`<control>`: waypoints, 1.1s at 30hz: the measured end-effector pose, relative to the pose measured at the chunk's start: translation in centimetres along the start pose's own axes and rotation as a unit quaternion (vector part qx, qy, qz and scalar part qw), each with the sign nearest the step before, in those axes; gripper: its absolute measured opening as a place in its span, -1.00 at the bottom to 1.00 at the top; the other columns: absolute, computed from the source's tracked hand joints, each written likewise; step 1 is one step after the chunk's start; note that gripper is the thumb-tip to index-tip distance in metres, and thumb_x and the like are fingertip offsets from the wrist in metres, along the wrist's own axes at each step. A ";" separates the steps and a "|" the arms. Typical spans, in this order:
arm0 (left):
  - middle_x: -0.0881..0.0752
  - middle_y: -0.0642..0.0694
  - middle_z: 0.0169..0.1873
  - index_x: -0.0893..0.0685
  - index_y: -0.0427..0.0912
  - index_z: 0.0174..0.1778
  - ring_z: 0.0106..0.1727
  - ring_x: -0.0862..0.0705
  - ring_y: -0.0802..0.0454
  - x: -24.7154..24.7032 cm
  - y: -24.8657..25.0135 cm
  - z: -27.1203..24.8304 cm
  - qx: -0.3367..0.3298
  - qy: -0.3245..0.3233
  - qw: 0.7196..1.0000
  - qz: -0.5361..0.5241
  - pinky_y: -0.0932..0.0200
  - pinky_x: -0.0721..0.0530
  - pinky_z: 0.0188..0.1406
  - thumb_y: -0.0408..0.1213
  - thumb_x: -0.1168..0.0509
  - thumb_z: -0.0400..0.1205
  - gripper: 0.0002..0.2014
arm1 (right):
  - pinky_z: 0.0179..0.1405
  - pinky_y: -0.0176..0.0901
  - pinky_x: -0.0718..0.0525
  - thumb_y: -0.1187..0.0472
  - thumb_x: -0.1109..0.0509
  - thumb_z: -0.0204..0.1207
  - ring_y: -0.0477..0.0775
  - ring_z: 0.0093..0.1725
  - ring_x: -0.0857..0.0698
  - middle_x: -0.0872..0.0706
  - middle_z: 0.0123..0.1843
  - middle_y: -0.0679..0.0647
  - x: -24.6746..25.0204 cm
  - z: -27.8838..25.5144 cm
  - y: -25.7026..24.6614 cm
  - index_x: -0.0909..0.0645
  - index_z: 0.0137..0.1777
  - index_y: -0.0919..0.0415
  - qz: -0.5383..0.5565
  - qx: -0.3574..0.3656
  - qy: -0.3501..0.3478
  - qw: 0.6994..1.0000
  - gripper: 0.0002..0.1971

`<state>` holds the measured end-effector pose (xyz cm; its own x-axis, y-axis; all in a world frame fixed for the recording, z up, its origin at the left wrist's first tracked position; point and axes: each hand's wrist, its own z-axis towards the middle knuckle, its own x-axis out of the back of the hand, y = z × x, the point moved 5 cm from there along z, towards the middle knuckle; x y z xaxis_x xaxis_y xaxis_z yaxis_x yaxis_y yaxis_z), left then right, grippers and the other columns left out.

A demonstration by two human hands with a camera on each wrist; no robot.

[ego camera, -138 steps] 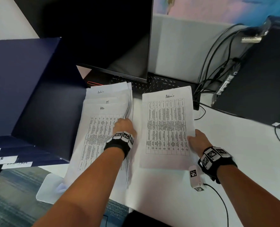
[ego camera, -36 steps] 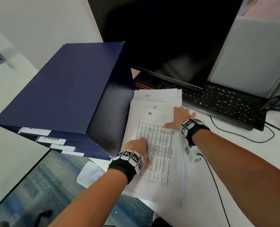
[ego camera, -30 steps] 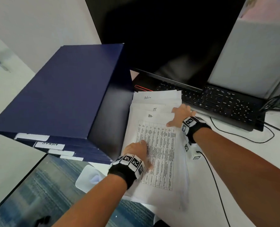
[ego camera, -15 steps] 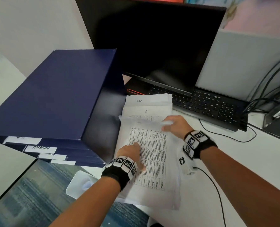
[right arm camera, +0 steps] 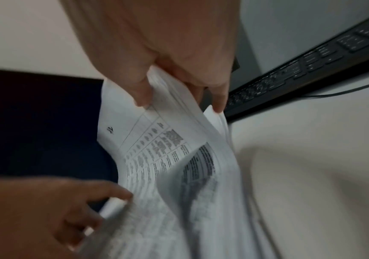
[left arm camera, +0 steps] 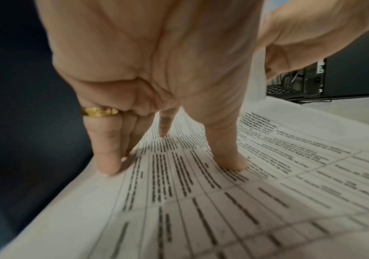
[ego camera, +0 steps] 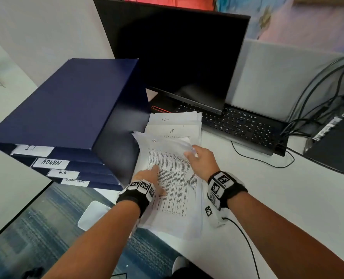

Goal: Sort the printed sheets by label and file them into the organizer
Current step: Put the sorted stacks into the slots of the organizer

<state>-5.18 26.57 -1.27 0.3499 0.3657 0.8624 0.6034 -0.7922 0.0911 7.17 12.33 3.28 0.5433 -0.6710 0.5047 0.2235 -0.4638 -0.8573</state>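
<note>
A stack of printed sheets (ego camera: 173,198) lies on the white desk beside a navy organizer (ego camera: 66,109) with slots labelled IT (ego camera: 31,149), ADMIN (ego camera: 51,162) and H.R (ego camera: 62,173). My right hand (ego camera: 195,158) pinches the far right corner of the top sheets (right arm camera: 157,140), marked HR, and curls it up off the stack. Straight fingertips of my left hand (ego camera: 149,176) press on the top sheet's (left arm camera: 223,201) near left part. Behind the lifted corner lie a sheet marked IT (ego camera: 172,130) and one marked Admin (ego camera: 165,119).
A dark monitor (ego camera: 177,57) and a black keyboard (ego camera: 241,125) stand just behind the stack. Cables (ego camera: 263,160) run to a black computer case (ego camera: 336,141) at the right. The near ends of the sheets overhang the desk's front edge (ego camera: 187,250).
My right hand has left the Admin sheet at the right, taken the far corner of the top HR sheets and lifted it. My left hand stays pressed on the stack.
</note>
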 end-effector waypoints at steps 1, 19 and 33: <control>-0.61 -0.06 -0.10 -0.29 -0.05 0.35 0.06 -0.65 -0.14 -0.2 -0.1 -0.1 0.007 0.006 1.000 -0.016 0.06 -0.56 -0.08 0.07 -0.53 0.35 -0.24 | 0.13 -0.04 -0.62 0.15 -0.29 0.64 0.10 0.08 -0.67 -0.71 0.12 0.12 0.4 -0.3 -0.4 -0.60 0.32 0.31 0.054 -0.017 0.010 0.998 -0.67; -0.74 -0.02 0.14 -0.51 -0.10 0.32 -0.01 -0.75 0.19 7.2 4.5 -6.9 -0.061 0.142 0.794 -0.588 0.35 -0.66 -0.14 -0.20 -0.25 0.68 -0.71 | 0.27 -0.01 -0.62 0.23 -0.26 0.66 -0.01 0.23 -0.71 -0.75 0.24 -0.04 9.4 -6.1 3.6 -0.57 0.32 -0.02 0.311 -0.116 -0.023 0.943 -0.72; -0.69 0.08 0.05 -0.45 0.17 0.13 0.09 -0.68 0.13 7.2 17.4 -8.6 -0.187 0.176 0.724 -0.640 0.30 -0.68 -0.11 -0.35 -0.34 0.59 -0.66 | 0.16 -0.17 -0.70 0.54 -0.21 0.58 -0.01 0.18 -0.71 -0.70 0.14 0.01 19.7 -10.4 4.3 -0.45 0.35 0.13 0.250 0.005 0.254 0.934 -0.57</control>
<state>1.64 11.25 10.77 -0.5684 0.8225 0.0200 0.0136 -0.0149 0.9998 10.47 -8.89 10.62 0.1276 -0.9916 0.0212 0.0543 -0.0144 -0.9984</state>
